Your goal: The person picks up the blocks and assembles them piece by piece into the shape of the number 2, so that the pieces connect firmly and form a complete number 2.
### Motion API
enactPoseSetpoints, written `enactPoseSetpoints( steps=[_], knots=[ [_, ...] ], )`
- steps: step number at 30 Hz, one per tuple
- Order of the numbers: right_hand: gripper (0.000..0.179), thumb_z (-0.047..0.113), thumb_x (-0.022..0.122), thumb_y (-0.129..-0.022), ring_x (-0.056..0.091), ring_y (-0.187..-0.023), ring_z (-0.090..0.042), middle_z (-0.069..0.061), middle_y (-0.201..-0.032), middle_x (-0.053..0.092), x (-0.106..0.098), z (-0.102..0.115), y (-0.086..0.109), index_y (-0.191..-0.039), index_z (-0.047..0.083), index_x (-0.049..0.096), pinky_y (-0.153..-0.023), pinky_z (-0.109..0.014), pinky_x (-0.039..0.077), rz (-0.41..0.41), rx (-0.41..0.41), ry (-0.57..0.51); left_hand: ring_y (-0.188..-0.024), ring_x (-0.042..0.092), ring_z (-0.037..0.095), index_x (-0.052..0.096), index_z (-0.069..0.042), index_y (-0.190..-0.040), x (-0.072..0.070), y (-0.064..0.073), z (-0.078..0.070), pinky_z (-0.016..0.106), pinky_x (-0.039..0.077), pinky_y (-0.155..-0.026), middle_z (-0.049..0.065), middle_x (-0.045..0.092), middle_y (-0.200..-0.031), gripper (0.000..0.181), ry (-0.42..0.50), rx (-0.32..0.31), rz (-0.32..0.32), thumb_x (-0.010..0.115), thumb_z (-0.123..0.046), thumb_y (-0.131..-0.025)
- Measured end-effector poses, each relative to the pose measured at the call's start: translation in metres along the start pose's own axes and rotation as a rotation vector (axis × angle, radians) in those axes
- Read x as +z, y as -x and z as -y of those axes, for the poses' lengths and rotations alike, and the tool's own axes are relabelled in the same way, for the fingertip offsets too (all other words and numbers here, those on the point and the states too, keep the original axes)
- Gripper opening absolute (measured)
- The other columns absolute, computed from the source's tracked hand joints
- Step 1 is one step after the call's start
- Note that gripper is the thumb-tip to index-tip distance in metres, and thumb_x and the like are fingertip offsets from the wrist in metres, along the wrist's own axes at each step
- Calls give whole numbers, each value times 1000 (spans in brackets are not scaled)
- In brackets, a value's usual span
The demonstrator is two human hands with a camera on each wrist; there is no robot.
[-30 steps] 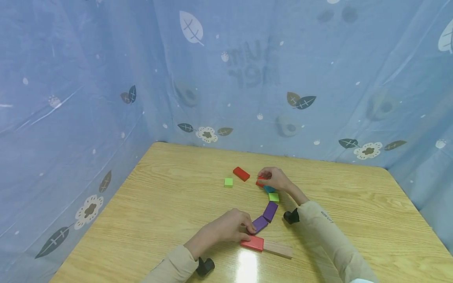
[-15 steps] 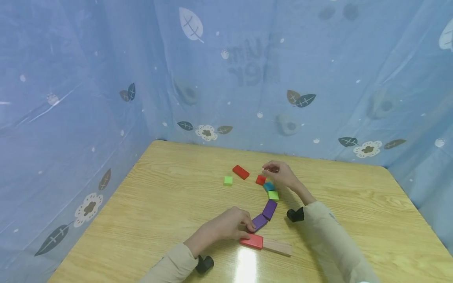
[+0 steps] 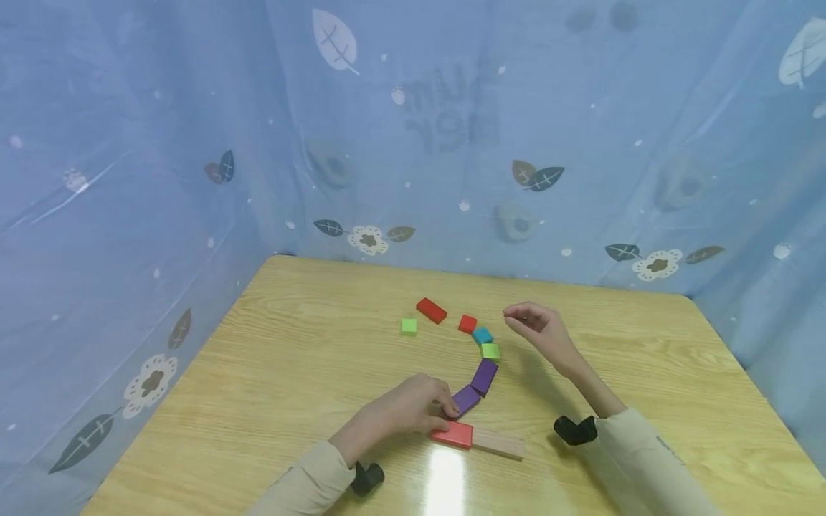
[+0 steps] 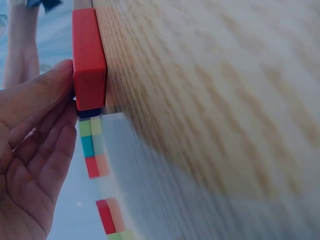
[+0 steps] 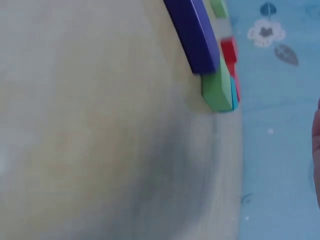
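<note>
In the head view a curved row runs over the table: a small red block, a blue block, a light green block, and two purple blocks, one farther and one nearer. A longer red block and a bare wooden block lie end to end in front. My left hand rests its thumb on this red block, its index fingertip at the nearer purple one. Right of the row, my right hand hovers with loosely bent fingers, holding nothing.
Another long red block and a light green block lie left of the row's far end. A blue patterned curtain hangs behind the wooden table and along its left side.
My right hand has let go of the small red block and moved right, away from the row. The left hand stays at the near blocks. The head view has shifted slightly.
</note>
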State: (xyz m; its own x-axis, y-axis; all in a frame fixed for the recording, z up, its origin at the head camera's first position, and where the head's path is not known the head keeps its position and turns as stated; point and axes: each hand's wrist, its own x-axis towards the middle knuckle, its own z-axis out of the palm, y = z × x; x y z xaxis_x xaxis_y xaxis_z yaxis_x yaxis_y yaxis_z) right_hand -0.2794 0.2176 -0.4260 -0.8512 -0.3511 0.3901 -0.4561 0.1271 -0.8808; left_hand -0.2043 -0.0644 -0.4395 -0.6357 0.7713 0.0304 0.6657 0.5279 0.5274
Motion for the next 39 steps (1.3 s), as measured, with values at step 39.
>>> enactPoseSetpoints(
  steps=[39],
  knots=[
    [46, 29, 80, -77, 64, -95, -12, -3, -107, 66, 37, 28, 142, -114, 6, 63, -82, -28, 54, 238, -2, 447, -81, 59, -1, 76, -10, -95, -10, -11, -4, 13, 48, -74, -7, 69, -86, 11, 44, -12, 43, 68, -14, -89]
  ],
)
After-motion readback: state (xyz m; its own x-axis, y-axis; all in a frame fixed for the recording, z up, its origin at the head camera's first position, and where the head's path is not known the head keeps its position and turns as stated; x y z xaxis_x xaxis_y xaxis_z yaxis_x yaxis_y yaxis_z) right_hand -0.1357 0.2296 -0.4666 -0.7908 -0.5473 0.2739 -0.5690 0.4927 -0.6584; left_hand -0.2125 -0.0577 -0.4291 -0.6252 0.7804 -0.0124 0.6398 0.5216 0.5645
